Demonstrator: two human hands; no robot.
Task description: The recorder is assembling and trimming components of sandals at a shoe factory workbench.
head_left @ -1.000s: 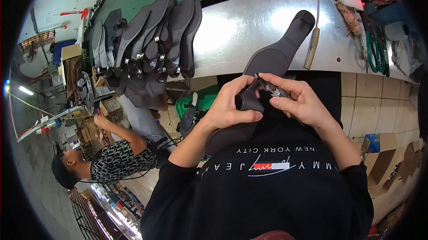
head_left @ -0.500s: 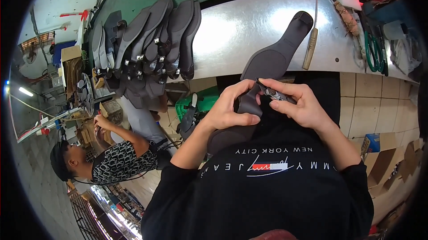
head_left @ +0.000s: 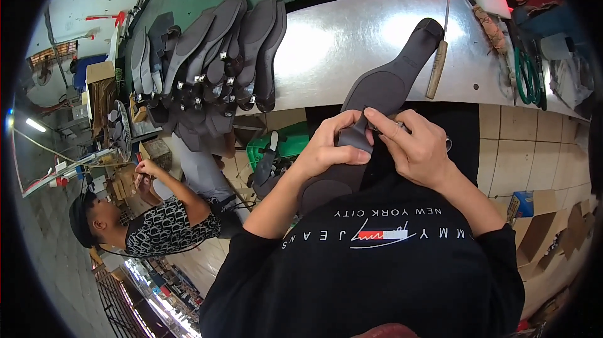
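Observation:
At my front, my left hand (head_left: 334,150) is closed round a dark brown sandal sole (head_left: 330,188), its thumb flat on the surface. My right hand (head_left: 414,148) meets it there, index fingertip pressed against the sole's edge beside my left fingers. In my right palm sits a small metal tool, mostly hidden; a thin ring-shaped part (head_left: 448,144) shows past the knuckles, and its exact kind cannot be made out. Just beyond my hands, a second dark sole (head_left: 384,87) with a black strap at its far end lies on the shiny metal bench (head_left: 314,49).
Many dark sandals with metal buckles (head_left: 217,62) are heaped at the bench's left. A wooden-handled awl (head_left: 438,69) lies right of the second sole, with green-handled scissors (head_left: 527,77) farther right. A green crate (head_left: 292,143) stands below. Another person (head_left: 166,225) works at left.
My right hand has turned so its back faces up, covering the metal tool that showed before. Its index finger now presses at the sole's edge. The left hand keeps its hold.

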